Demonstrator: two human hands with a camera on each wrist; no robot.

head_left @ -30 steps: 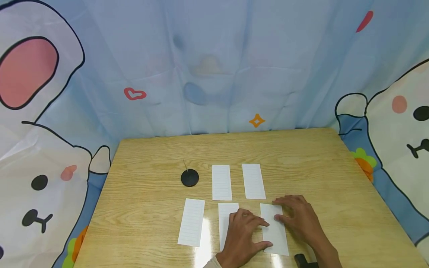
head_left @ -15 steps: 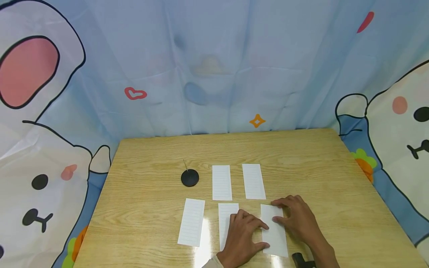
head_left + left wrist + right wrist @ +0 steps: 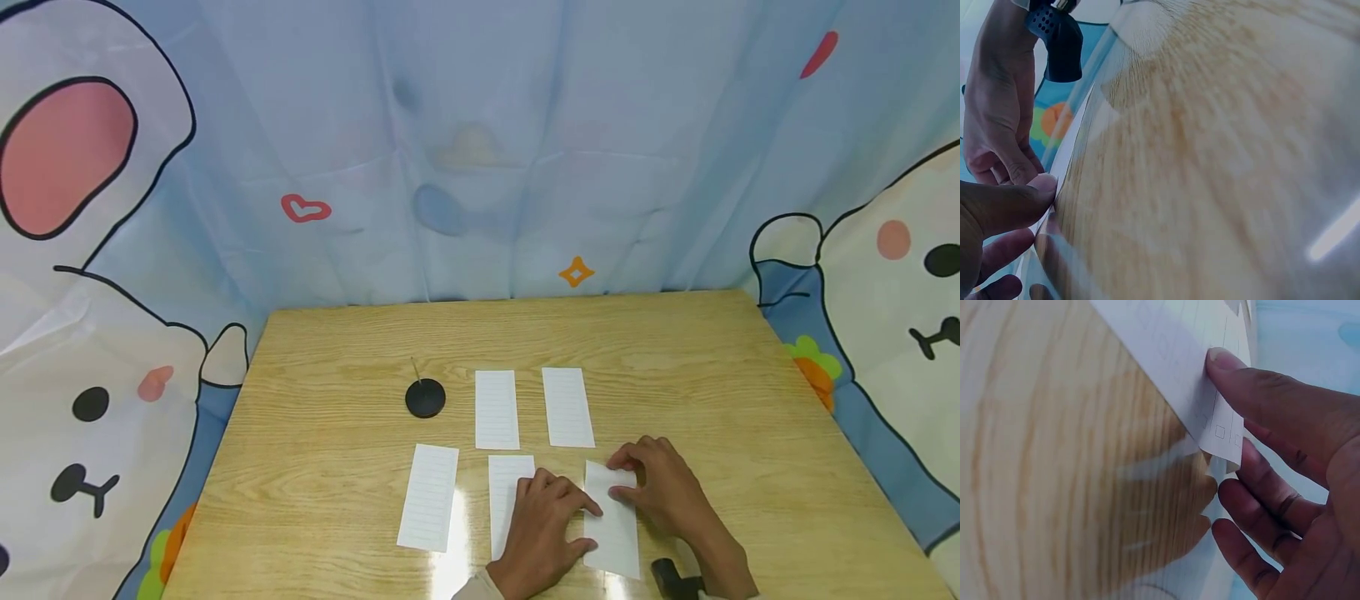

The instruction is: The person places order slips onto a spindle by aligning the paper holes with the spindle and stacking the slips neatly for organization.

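Observation:
A white lined paper slip point(image 3: 617, 533), printed with small squares in the right wrist view, lies at the front right of the table. My right hand point(image 3: 663, 487) pinches its far right corner, thumb on top point(image 3: 1225, 360) and fingers beneath; that corner bends up. My left hand point(image 3: 543, 529) rests at the slip's left edge, forefinger and thumb spread apart on the paper. Beneath the left hand lies a second lined slip point(image 3: 504, 492), partly hidden. Seen from the left wrist, the thumb point(image 3: 1019, 203) sits right at the paper's edge.
Another lined slip point(image 3: 427, 497) lies to the left. Two more, a middle slip point(image 3: 497, 408) and a right slip point(image 3: 567, 407), lie farther back. A black disc with a thin upright pin point(image 3: 425, 398) stands left of them. A patterned curtain point(image 3: 480, 167) borders the wooden table point(image 3: 322, 375).
The front right slip has shifted slightly toward the person and turned a little. Its far right corner has come up between my right thumb and fingers. The left hand has barely moved.

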